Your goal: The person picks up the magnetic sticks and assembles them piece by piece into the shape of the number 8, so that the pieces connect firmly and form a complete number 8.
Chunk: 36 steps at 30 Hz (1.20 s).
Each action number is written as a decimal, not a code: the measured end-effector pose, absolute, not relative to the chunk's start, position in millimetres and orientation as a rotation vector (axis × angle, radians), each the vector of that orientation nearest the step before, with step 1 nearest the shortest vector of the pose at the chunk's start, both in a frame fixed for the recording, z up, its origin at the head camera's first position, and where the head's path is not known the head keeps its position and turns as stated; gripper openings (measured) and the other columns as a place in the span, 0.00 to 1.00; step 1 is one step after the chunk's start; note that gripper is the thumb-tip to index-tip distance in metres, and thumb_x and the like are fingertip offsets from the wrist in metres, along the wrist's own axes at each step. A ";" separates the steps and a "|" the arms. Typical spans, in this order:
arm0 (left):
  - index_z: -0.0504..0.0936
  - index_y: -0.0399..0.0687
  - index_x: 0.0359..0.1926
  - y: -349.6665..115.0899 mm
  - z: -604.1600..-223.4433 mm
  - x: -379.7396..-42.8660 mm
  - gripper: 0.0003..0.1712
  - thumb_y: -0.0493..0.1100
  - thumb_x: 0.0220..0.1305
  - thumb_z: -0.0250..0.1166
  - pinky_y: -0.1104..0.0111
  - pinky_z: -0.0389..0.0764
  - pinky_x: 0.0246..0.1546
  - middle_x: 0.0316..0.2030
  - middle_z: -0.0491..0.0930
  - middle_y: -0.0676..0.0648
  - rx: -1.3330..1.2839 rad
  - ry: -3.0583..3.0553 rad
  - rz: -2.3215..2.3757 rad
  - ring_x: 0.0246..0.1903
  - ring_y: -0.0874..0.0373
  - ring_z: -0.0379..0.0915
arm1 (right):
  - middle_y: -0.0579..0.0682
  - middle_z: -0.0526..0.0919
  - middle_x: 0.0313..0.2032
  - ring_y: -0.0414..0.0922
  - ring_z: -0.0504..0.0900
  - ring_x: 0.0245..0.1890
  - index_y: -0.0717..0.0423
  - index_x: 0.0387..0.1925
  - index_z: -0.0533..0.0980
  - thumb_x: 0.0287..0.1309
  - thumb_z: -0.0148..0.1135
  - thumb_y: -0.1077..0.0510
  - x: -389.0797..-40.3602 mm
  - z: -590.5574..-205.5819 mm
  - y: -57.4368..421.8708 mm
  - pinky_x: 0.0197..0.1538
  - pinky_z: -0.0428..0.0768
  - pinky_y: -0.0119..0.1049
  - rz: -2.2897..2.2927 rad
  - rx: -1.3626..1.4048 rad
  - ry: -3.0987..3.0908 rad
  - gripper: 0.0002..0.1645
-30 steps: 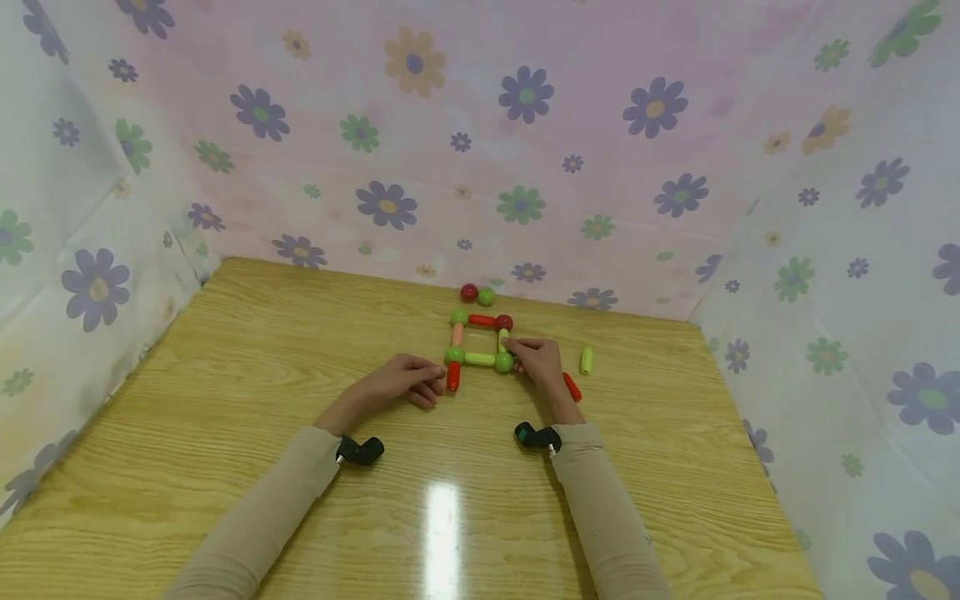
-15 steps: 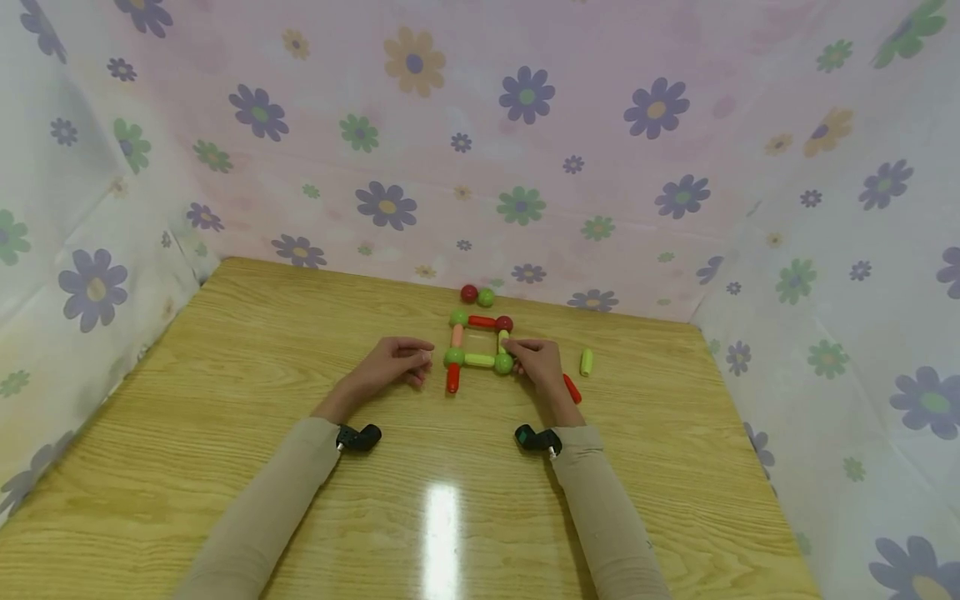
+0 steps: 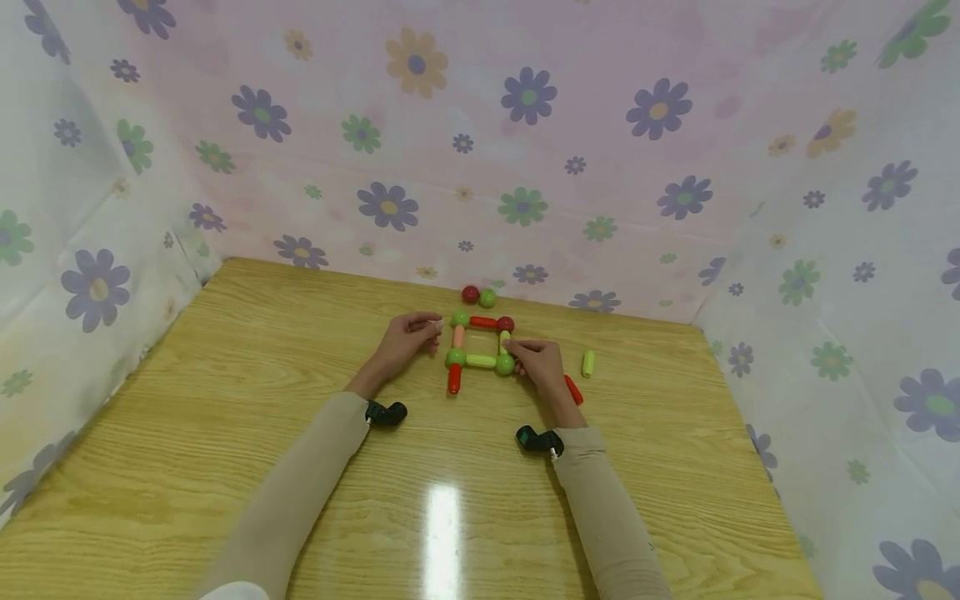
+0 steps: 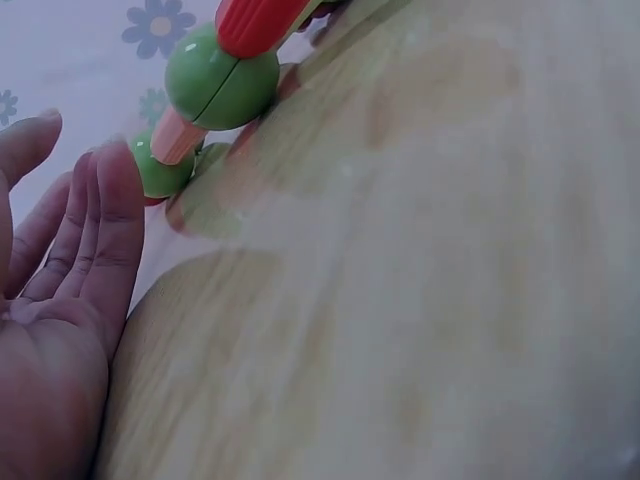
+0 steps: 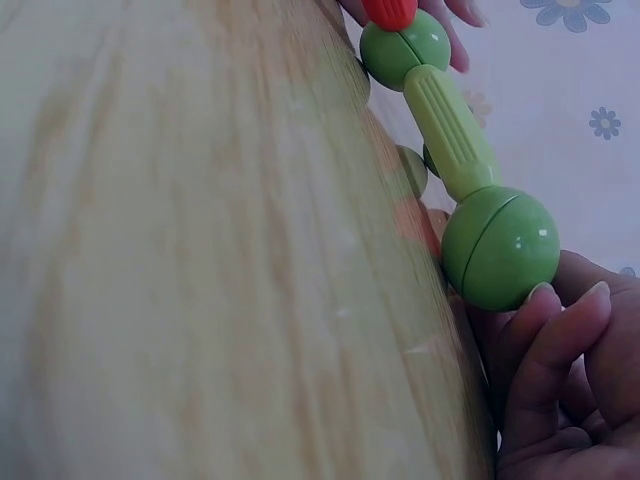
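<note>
A flat square of magnetic rods and balls lies on the table. Its corners are a far-left green ball (image 3: 460, 319), a dark red ball (image 3: 506, 324), a near-left green ball (image 3: 456, 358) and a near-right green ball (image 5: 500, 248). My right hand (image 3: 538, 360) pinches the yellow-green rod (image 3: 505, 337) on the right side, its fingertips beside the near-right ball. A red rod (image 3: 454, 380) sticks out toward me from the near-left corner. Left of the square, near the orange rod (image 3: 458, 337), my left hand (image 3: 403, 343) has loosely extended fingers and holds nothing.
Behind the square sit a loose red ball (image 3: 470, 294) and a green ball (image 3: 487, 297). To the right lie a yellow-green rod (image 3: 588, 363) and a red rod (image 3: 573, 389), partly behind the right wrist. Flowered cloth (image 3: 450, 167) encloses the wooden table (image 3: 360, 517).
My left hand has drawn back from the protruding red rod, then moved farther forward, up beside the square's far-left corner. My right hand stays at the right side; the square keeps its shape.
</note>
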<state>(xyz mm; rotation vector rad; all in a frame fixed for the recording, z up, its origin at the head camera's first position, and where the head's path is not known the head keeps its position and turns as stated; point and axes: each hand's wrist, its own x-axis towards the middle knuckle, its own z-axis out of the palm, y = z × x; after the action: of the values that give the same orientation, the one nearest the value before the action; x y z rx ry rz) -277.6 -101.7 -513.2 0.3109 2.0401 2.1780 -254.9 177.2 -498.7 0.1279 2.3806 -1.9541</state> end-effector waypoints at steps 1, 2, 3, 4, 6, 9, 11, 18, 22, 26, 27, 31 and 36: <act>0.76 0.31 0.64 -99.9 -512.9 -280.0 0.24 0.43 0.75 0.62 0.69 0.85 0.38 0.49 0.80 0.27 0.295 2.037 2.192 0.36 0.57 0.82 | 0.48 0.86 0.28 0.36 0.77 0.17 0.66 0.48 0.85 0.62 0.73 0.51 -254.7 -498.8 177.1 0.23 0.75 0.26 -1.954 0.130 2.379 0.23; 0.76 0.31 0.64 -98.4 -512.6 -282.4 0.24 0.43 0.75 0.63 0.70 0.85 0.38 0.49 0.80 0.27 0.281 2.033 2.201 0.35 0.57 0.81 | 0.48 0.86 0.28 0.36 0.77 0.17 0.67 0.48 0.85 0.63 0.72 0.51 -254.3 -498.6 176.9 0.23 0.75 0.26 -1.953 0.133 2.380 0.22; 0.76 0.31 0.64 -97.2 -512.4 -284.6 0.24 0.43 0.75 0.63 0.70 0.84 0.38 0.49 0.80 0.28 0.271 2.025 2.209 0.36 0.57 0.81 | 0.48 0.86 0.27 0.36 0.77 0.17 0.67 0.47 0.85 0.63 0.72 0.52 -253.6 -498.4 176.4 0.23 0.75 0.26 -1.950 0.136 2.387 0.22; 0.76 0.31 0.64 -96.5 -512.2 -286.8 0.24 0.43 0.75 0.62 0.70 0.84 0.38 0.49 0.80 0.28 0.268 2.017 2.215 0.36 0.57 0.81 | 0.47 0.85 0.27 0.36 0.76 0.17 0.67 0.47 0.86 0.63 0.72 0.51 -254.1 -501.8 176.6 0.22 0.74 0.26 -1.955 0.137 2.398 0.22; 0.75 0.31 0.64 -96.2 -511.6 -291.1 0.24 0.43 0.75 0.62 0.70 0.84 0.39 0.47 0.80 0.30 0.268 1.996 2.220 0.37 0.56 0.81 | 0.47 0.85 0.26 0.36 0.77 0.17 0.66 0.47 0.86 0.63 0.72 0.51 -253.8 -502.3 176.7 0.22 0.74 0.26 -1.951 0.139 2.396 0.22; 0.74 0.33 0.66 -96.9 -510.0 -297.9 0.26 0.46 0.76 0.61 0.69 0.84 0.42 0.47 0.80 0.35 0.274 1.965 2.185 0.40 0.55 0.80 | 0.47 0.85 0.26 0.36 0.77 0.17 0.66 0.48 0.86 0.62 0.73 0.49 -253.8 -502.0 177.1 0.23 0.74 0.26 -1.941 0.143 2.376 0.23; 0.73 0.34 0.66 -97.1 -508.3 -302.5 0.26 0.47 0.77 0.60 0.68 0.84 0.43 0.48 0.79 0.38 0.271 1.941 2.146 0.41 0.54 0.80 | 0.46 0.85 0.27 0.36 0.77 0.17 0.66 0.49 0.85 0.62 0.73 0.49 -254.3 -501.5 177.8 0.23 0.73 0.26 -1.939 0.152 2.354 0.24; 0.76 0.34 0.64 -89.9 -497.5 -321.4 0.22 0.41 0.75 0.61 0.68 0.83 0.40 0.46 0.82 0.40 0.285 2.044 2.016 0.38 0.54 0.80 | 0.49 0.86 0.29 0.39 0.78 0.19 0.69 0.49 0.84 0.65 0.70 0.55 -248.5 -482.3 176.5 0.24 0.76 0.29 -1.914 0.142 2.324 0.20; 0.80 0.35 0.59 -82.5 -487.3 -331.1 0.20 0.42 0.73 0.65 0.68 0.81 0.42 0.47 0.82 0.40 0.302 2.258 1.953 0.41 0.53 0.79 | 0.50 0.86 0.29 0.40 0.79 0.19 0.71 0.49 0.84 0.65 0.69 0.57 -241.1 -467.9 172.8 0.25 0.77 0.29 -1.901 0.125 2.333 0.19; 0.80 0.36 0.59 -72.7 -479.3 -338.2 0.19 0.41 0.72 0.65 0.66 0.78 0.49 0.52 0.81 0.38 0.372 2.384 1.926 0.49 0.50 0.76 | 0.49 0.85 0.26 0.39 0.78 0.18 0.71 0.49 0.83 0.65 0.69 0.58 -238.5 -465.8 172.0 0.24 0.76 0.29 -1.918 0.122 2.320 0.19; 0.80 0.35 0.59 -69.6 -477.9 -339.4 0.18 0.40 0.72 0.65 0.67 0.77 0.49 0.53 0.81 0.38 0.393 2.397 1.928 0.50 0.49 0.76 | 0.49 0.85 0.25 0.39 0.78 0.18 0.72 0.49 0.83 0.65 0.69 0.58 -238.2 -465.9 172.1 0.24 0.76 0.29 -1.922 0.120 2.319 0.19; 0.79 0.33 0.58 -58.9 -476.9 -342.8 0.16 0.35 0.73 0.61 0.67 0.76 0.45 0.57 0.76 0.38 0.442 2.278 1.974 0.50 0.48 0.73 | 0.48 0.85 0.24 0.39 0.78 0.18 0.72 0.49 0.84 0.65 0.69 0.58 -239.3 -465.7 172.2 0.24 0.76 0.29 -1.917 0.125 2.323 0.19; 0.78 0.26 0.60 -49.0 -479.2 -348.1 0.17 0.30 0.74 0.57 0.61 0.74 0.58 0.62 0.70 0.33 0.670 2.400 1.779 0.61 0.42 0.68 | 0.48 0.84 0.22 0.40 0.78 0.18 0.70 0.49 0.84 0.66 0.69 0.58 -240.9 -464.5 170.9 0.24 0.76 0.30 -1.889 0.144 2.347 0.19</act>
<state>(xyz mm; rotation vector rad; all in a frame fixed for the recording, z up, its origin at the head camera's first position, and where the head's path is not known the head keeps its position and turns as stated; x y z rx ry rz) -348.1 -49.0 -479.2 0.6703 2.3995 1.7792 -240.9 170.9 -464.5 0.1444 2.3468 -1.8889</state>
